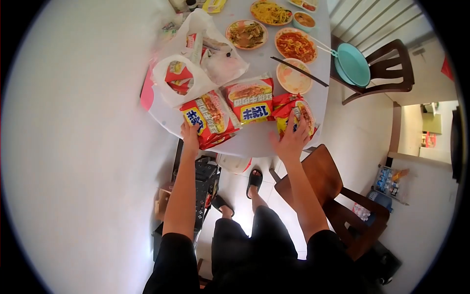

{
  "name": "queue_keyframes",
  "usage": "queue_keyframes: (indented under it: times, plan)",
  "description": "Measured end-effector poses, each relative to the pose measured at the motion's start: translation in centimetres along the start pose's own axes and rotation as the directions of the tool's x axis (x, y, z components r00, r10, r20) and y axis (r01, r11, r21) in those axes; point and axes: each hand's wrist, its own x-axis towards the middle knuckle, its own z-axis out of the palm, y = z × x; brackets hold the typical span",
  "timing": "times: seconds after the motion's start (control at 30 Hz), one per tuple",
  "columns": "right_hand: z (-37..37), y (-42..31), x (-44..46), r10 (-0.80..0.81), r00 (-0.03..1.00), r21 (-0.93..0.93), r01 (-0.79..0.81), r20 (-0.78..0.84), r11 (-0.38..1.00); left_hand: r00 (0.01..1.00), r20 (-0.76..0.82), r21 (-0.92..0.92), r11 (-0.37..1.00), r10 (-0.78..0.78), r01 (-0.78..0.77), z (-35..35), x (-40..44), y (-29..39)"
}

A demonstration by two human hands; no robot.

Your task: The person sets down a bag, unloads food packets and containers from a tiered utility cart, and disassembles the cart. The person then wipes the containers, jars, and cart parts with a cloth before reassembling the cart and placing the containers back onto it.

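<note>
Three red instant noodle packets lie in a row along the near edge of the table. My left hand [190,136] holds the left noodle packet [210,117] by its near left edge, with the fingertips on the wrapper. The middle noodle packet [249,98] lies face up between my hands, touched by neither. On the right noodle packet [281,110], which sits somewhat askew, my right hand [293,139] rests with fingers stretched over the wrapper and thumb apart. Just behind the left packet is a white plastic bag [215,68] with more red packets inside.
Beyond the packets are a pale plate [293,84] with dark chopsticks [306,73] across it and several dishes of food [295,45]. A wooden chair [318,174] stands near my right arm. Another chair [396,73] holds teal basins [353,63]. A wall [88,122] borders the left.
</note>
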Motion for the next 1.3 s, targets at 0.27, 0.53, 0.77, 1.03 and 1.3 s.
queue_keyframes:
  times: [0.27, 0.53, 0.77, 1.03, 1.3]
  plan:
    - [0.0, 2.1, -1.8, -0.018, 0.992, 0.369, 0.062, -0.123, 0.928, 0.997, 0.000, -0.097, 0.992, -0.077, 0.077, -2.4, -4.7, 4.6]
    - [-0.4, 3.8, -10.1, -0.250, 0.944, 0.177, 0.290, -0.216, 0.941, 0.897, -0.437, 0.069, 0.992, -0.067, 0.107, -13.0, -19.8, -3.4]
    - [5.6, -1.0, -23.7, -0.354, 0.818, 0.650, -0.032, 0.454, 0.759, 0.433, -0.766, 0.099, 0.578, -0.476, 0.810, -20.3, -35.6, -12.0]
    - [16.1, -2.3, -37.7, -0.221, 0.518, 0.504, -0.505, 0.826, 0.701, 0.562, -0.206, -0.710, 0.518, -0.801, 0.477, -21.2, -40.8, -20.8]
    - [17.1, -4.0, -42.8, -0.240, 0.519, 0.524, -0.513, 0.820, 0.680, 0.745, -0.041, -0.835, 0.432, -0.666, 0.340, -22.9, -38.9, -24.1]
